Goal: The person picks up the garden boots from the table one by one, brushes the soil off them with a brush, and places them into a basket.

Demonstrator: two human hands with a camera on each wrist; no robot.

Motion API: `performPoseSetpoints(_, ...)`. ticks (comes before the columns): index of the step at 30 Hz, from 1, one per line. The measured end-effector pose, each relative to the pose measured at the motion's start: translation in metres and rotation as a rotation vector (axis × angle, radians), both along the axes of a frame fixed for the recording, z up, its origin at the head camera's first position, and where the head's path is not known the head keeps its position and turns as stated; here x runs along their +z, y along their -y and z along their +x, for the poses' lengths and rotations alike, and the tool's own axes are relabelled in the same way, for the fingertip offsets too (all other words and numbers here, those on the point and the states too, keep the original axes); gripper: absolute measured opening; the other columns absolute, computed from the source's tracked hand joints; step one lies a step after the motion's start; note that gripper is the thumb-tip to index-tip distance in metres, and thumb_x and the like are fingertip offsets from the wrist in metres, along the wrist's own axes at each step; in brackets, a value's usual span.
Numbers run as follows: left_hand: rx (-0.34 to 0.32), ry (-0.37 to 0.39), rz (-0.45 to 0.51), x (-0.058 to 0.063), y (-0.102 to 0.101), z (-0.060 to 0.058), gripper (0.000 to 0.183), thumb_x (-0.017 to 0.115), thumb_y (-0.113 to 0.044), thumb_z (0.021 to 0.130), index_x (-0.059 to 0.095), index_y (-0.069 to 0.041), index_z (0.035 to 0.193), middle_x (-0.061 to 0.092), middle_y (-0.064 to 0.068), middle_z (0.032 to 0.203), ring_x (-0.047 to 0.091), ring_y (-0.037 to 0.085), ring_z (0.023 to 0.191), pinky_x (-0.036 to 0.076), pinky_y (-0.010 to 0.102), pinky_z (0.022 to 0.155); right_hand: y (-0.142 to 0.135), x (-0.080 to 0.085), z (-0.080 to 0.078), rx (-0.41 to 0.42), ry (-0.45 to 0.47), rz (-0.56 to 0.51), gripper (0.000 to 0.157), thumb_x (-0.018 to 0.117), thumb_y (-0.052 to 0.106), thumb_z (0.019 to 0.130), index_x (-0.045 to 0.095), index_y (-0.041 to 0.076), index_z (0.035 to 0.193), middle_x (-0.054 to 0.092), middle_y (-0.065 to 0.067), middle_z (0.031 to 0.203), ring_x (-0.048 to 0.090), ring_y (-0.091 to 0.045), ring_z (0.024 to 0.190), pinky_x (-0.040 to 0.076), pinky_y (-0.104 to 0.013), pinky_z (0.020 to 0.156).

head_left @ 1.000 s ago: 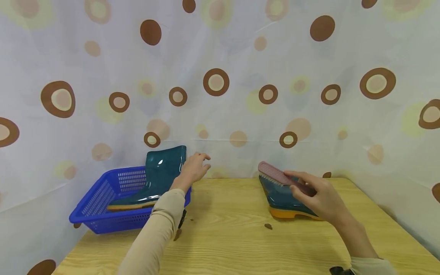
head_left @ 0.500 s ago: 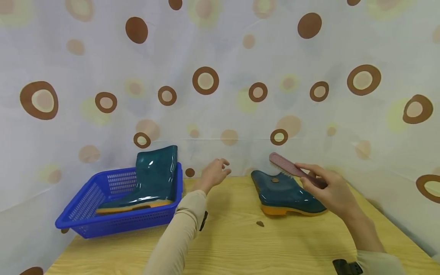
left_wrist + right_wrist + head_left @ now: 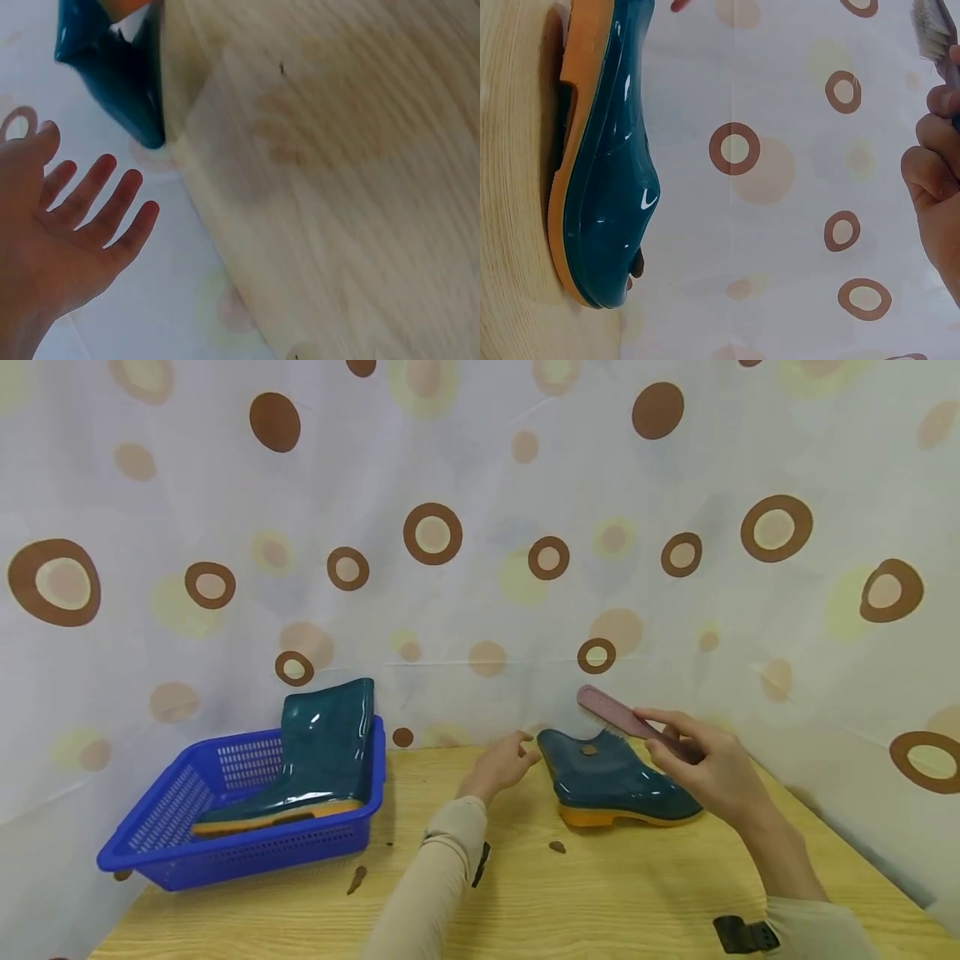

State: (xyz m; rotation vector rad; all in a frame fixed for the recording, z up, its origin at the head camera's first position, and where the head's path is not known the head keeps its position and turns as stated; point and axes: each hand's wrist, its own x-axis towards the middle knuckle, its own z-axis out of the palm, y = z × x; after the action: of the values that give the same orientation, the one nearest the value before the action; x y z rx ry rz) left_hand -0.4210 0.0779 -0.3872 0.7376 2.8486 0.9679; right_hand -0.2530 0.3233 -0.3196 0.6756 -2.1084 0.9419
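Likely setting up to brush boot [image 3: 611, 783], near counter's [image 3: 622, 893] back edge, right half.
Left hand [image 3: 501, 766] spread beside it, right hand [image 3: 712, 768] gripping brush [image 3: 615, 712] above; next probably: steady boot, bristles onto brown lump [image 3: 589, 749].

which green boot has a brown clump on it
The boot directly on the table, nearest the brush: a brown clump shows on its shaft. The other boot, in the blue basket, shows none.
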Motion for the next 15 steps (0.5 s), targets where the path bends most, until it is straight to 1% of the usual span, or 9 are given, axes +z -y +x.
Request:
performPoseSetpoints(2,0.000,0.005,0.002,-0.008,-0.011,0.000,0.050,0.050,-0.039,0.103,0.048,-0.012,0.145,0.066,0.011,0.124,0.065,0.027,0.112,0.051,0.045,0.097,-0.001,0.001,0.001,0.007,-0.006,-0.007,0.047,0.069,-0.013,0.082,0.066,0.004,0.126,0.054,0.007,0.073,0.050,-0.002,0.051,0.039,-0.019,0.047)
performPoseSetpoints(4,0.004,0.022,0.012,-0.016,-0.019,0.001,0.053,0.049,-0.043,0.103,0.047,-0.012,0.147,0.065,0.010,0.128,0.063,0.026,0.116,0.050,0.046,0.100,-0.003,0.002,0.000,0.014,-0.017,-0.009,0.047,0.068,-0.014,0.082,0.067,0.003,0.125,0.055,0.007,0.074,0.050,-0.002,0.051,0.039,-0.018,0.048)
performPoseSetpoints(7,0.034,0.071,0.030,-0.024,-0.027,0.005,0.058,0.043,-0.047,0.104,0.042,-0.012,0.150,0.057,0.012,0.143,0.055,0.030,0.130,0.044,0.050,0.108,-0.003,0.003,0.000,0.016,-0.021,-0.007,0.047,0.068,-0.014,0.082,0.067,0.004,0.125,0.055,0.007,0.074,0.050,-0.002,0.051,0.039,-0.018,0.048)
performPoseSetpoints(10,0.080,0.114,0.051,-0.027,-0.032,0.008,0.062,0.038,-0.050,0.105,0.037,-0.011,0.153,0.048,0.012,0.152,0.047,0.033,0.138,0.038,0.053,0.113,-0.004,0.002,-0.001,0.028,-0.018,-0.026,0.047,0.067,-0.015,0.082,0.066,0.002,0.126,0.055,0.006,0.074,0.050,-0.002,0.049,0.040,-0.019,0.046)
performPoseSetpoints(12,0.096,0.132,0.087,-0.027,-0.036,0.009,0.063,0.039,-0.050,0.105,0.035,-0.009,0.154,0.045,0.014,0.154,0.044,0.034,0.140,0.036,0.054,0.115,-0.004,0.002,0.000,0.032,-0.016,-0.044,0.047,0.066,-0.015,0.082,0.065,0.002,0.126,0.055,0.006,0.074,0.049,-0.002,0.048,0.039,-0.020,0.045)
performPoseSetpoints(15,0.084,0.154,0.171,-0.027,-0.041,0.007,0.064,0.044,-0.045,0.104,0.033,-0.005,0.153,0.042,0.018,0.154,0.042,0.036,0.141,0.034,0.053,0.116,-0.006,0.002,0.002,0.034,-0.014,-0.059,0.046,0.066,-0.015,0.083,0.065,0.002,0.126,0.055,0.006,0.074,0.048,-0.002,0.047,0.038,-0.021,0.044)
